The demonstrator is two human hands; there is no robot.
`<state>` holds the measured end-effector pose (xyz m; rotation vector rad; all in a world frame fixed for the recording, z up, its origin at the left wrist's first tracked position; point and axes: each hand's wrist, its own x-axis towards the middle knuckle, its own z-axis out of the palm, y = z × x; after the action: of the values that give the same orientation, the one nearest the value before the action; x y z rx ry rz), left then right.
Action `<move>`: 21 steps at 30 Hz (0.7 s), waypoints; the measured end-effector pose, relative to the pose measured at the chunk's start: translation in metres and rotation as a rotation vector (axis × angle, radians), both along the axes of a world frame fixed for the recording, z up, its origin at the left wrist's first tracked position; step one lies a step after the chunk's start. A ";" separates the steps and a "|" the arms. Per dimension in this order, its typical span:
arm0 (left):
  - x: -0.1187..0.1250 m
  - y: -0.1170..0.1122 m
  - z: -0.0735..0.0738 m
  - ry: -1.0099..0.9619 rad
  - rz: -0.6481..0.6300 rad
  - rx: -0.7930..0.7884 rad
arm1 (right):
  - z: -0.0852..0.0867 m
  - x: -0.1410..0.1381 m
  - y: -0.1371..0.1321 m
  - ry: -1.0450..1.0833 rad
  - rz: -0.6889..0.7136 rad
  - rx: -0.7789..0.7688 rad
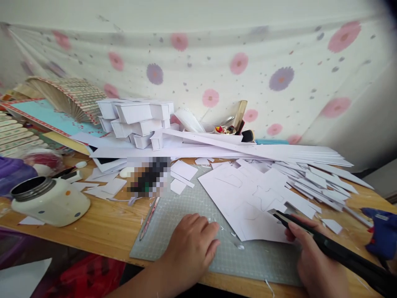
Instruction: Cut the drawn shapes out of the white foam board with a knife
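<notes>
My right hand (321, 258) is wrapped round a black utility knife (322, 242). The knife's tip lies over the right part of a large white sheet (245, 198), which has pencil outlines and cut edges. Loosely curled, my left hand (194, 246) rests on the grey cutting mat (173, 215), left of the sheet and apart from it. Nothing sticks out of its fingers, and the fingertips are partly hidden. Small white scraps (234, 234) lie between that hand and the sheet. A pencil (149, 217) is near the mat's left edge.
Behind stands a stacked white paper model (139, 118). Long white strips (288, 153) and cut pieces (319, 186) pile up at right, by a blue glue gun (383, 231). A white jar (51, 203) lies tipped at left. Tools fill a container (225, 134) by the flowered cloth (211, 66).
</notes>
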<state>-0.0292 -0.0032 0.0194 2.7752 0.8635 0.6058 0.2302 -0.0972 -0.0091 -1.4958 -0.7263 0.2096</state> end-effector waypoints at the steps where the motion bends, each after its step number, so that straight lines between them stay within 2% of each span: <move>1: 0.007 -0.003 0.001 0.046 -0.008 -0.040 | -0.001 0.000 0.003 0.060 -0.005 0.006; 4: 0.022 -0.010 0.002 0.093 -0.034 -0.132 | 0.001 -0.003 0.009 0.266 -0.019 0.027; 7: 0.023 -0.009 -0.001 -0.019 -0.005 -0.284 | 0.012 -0.012 0.012 0.467 0.029 0.077; 10: 0.017 -0.003 -0.003 -0.352 0.112 -0.607 | 0.026 -0.027 0.013 0.536 0.130 0.091; 13: 0.013 0.001 -0.002 -0.870 0.245 -1.034 | 0.037 -0.046 0.016 0.615 0.213 0.134; 15: 0.015 0.000 -0.001 -1.149 0.317 -1.288 | 0.040 -0.058 0.018 0.599 0.244 0.168; 18: 0.019 -0.001 0.000 -1.306 0.390 -1.497 | 0.040 -0.074 0.021 0.530 0.249 0.196; 21: 0.021 0.001 0.000 -1.302 0.407 -1.520 | 0.036 -0.083 0.022 0.501 0.223 0.207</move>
<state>-0.0082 -0.0026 0.0194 0.5926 0.8530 0.9653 0.1476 -0.0757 0.0269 -1.1001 -0.4875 0.6350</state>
